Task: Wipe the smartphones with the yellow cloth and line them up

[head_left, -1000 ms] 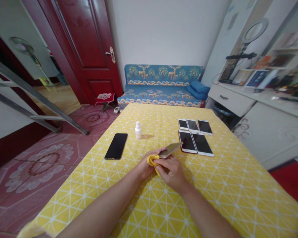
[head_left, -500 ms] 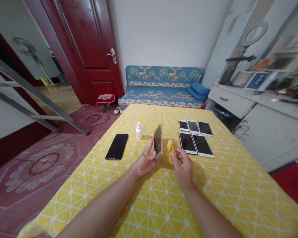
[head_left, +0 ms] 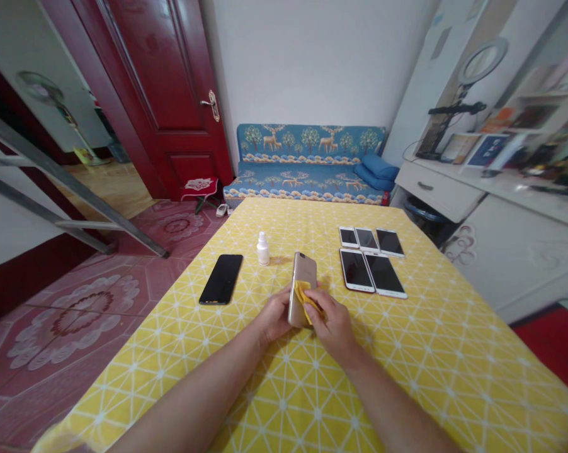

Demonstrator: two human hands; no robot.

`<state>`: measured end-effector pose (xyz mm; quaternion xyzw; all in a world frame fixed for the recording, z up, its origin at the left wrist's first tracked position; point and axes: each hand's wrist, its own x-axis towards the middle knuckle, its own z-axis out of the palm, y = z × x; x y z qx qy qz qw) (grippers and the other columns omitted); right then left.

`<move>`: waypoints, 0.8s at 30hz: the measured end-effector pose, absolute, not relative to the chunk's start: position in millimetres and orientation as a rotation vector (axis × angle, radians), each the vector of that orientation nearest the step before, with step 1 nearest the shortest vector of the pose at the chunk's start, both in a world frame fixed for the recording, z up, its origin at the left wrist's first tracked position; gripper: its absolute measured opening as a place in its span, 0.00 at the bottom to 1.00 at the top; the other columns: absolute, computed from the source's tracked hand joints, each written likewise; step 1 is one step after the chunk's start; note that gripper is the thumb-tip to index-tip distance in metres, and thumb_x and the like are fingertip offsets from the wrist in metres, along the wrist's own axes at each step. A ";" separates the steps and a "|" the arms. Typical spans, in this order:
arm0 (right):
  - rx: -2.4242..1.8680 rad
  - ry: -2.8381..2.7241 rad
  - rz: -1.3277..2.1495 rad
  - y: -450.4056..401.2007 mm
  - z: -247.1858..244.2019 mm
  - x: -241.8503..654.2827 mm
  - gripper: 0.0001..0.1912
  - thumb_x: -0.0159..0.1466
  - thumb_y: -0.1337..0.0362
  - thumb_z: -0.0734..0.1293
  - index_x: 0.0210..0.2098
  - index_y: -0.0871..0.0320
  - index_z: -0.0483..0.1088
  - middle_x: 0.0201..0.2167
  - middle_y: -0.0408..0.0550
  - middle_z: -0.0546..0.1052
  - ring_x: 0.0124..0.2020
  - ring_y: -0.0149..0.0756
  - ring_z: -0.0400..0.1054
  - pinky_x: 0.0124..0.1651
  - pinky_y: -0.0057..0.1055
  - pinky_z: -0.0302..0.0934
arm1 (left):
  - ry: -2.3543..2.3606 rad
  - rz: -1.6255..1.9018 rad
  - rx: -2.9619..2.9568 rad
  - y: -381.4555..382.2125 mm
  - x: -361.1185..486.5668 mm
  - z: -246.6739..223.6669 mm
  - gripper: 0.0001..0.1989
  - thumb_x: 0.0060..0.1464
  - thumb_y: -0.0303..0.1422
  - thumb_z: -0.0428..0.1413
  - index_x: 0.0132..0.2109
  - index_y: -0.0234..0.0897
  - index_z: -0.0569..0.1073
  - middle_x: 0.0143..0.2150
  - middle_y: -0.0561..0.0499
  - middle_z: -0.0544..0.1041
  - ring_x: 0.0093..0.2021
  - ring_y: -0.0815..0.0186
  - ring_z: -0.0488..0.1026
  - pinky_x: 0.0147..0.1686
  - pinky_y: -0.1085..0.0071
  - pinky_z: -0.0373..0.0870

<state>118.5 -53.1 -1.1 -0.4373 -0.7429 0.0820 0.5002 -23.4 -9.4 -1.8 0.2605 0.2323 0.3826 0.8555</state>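
Note:
A gold smartphone stands tilted above the table, its back with the camera facing right. My left hand is closed around its left side; some of the fingers are hidden behind it. My right hand pinches a folded yellow cloth, which is pressed against the phone's back. Beyond my left hand stands a small white bottle with a white cap. Further left lies a black smartphone, screen up.
Several white-framed phones lie in two rows at the right of the table with the yellow patterned cloth. A blue sofa stands behind the table. At the right is a white cabinet; a metal ladder leans at the left.
The gold phone has turned so its back shows, and has come slightly lower. My right hand has moved left, bringing the yellow cloth from apart into contact with the phone's back.

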 end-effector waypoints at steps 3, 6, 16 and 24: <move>-1.035 -1.873 0.184 -55.6 0.4 116.1 0.17 0.66 0.69 0.61 0.54 0.53 0.68 0.47 0.49 0.78 0.46 0.36 0.73 0.47 0.32 0.67 | 0.482 0.733 0.434 -8.9 -22.6 -3.6 0.26 0.58 0.48 0.51 0.47 0.27 0.74 0.40 0.38 0.79 0.39 0.58 0.76 0.42 0.66 0.70; -0.977 -2.017 0.128 -60.8 3.8 113.7 0.17 0.65 0.69 0.62 0.52 0.51 0.70 0.42 0.47 0.79 0.41 0.36 0.74 0.45 0.33 0.66 | 0.430 0.715 0.423 -9.5 -23.2 -3.0 0.33 0.58 0.54 0.47 0.47 0.23 0.74 0.38 0.37 0.79 0.39 0.58 0.76 0.43 0.65 0.69; -1.075 -2.021 -0.155 -52.0 6.2 120.7 0.17 0.64 0.71 0.61 0.49 0.52 0.74 0.27 0.45 0.73 0.30 0.35 0.67 0.33 0.32 0.60 | 0.438 0.664 0.437 -14.7 -23.9 0.8 0.33 0.56 0.58 0.45 0.38 0.29 0.75 0.32 0.42 0.78 0.32 0.62 0.75 0.35 0.68 0.70; -1.340 -1.634 -0.213 -38.9 5.2 149.4 0.17 0.67 0.66 0.60 0.53 0.50 0.72 0.33 0.46 0.75 0.32 0.33 0.68 0.34 0.30 0.60 | 0.344 0.559 0.609 -20.1 -24.6 3.6 0.24 0.61 0.44 0.50 0.55 0.29 0.71 0.46 0.35 0.77 0.44 0.56 0.75 0.41 0.64 0.69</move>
